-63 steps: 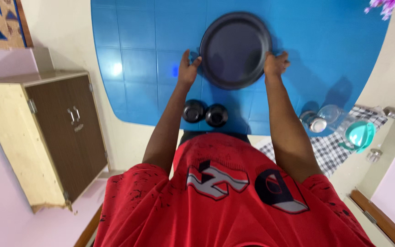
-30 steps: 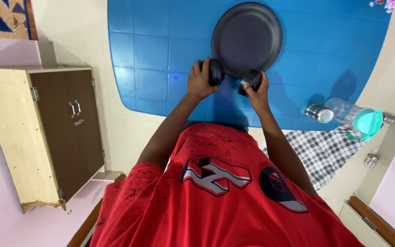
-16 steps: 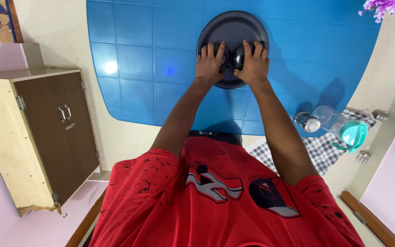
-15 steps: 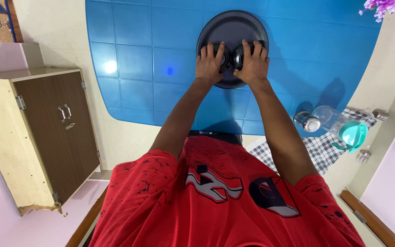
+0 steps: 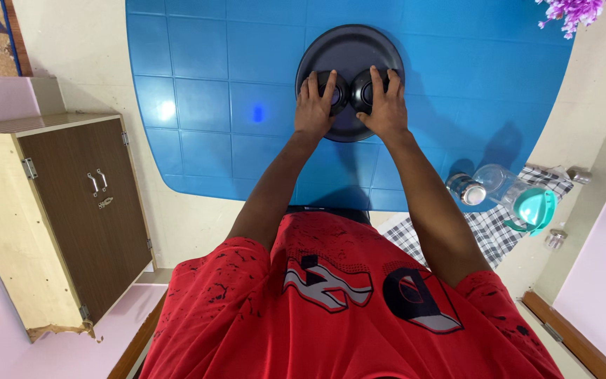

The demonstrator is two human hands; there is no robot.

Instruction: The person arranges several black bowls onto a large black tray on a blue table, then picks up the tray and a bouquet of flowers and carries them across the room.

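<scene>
A round black plate [image 5: 351, 48] lies on the blue table [image 5: 212, 105]. Two small black bowls stand side by side on the plate's near half. My left hand [image 5: 313, 109] rests on the left bowl [image 5: 336, 92], fingers spread over its near rim. The right bowl [image 5: 363, 91] sits under my right hand [image 5: 386, 109], held the same way. Both arms reach forward from my red shirt.
A clear bottle with a teal lid [image 5: 510, 195] lies at the table's near right corner, beside a steel cup [image 5: 464, 189] and a checked cloth [image 5: 499, 228]. A wooden cupboard [image 5: 64, 210] stands at the left. Purple flowers [image 5: 573, 10] show at the far right.
Both hands let go of the plate, picked up the two black bowls from the table's near edge and set them on the plate. In the last half second they barely moved.
</scene>
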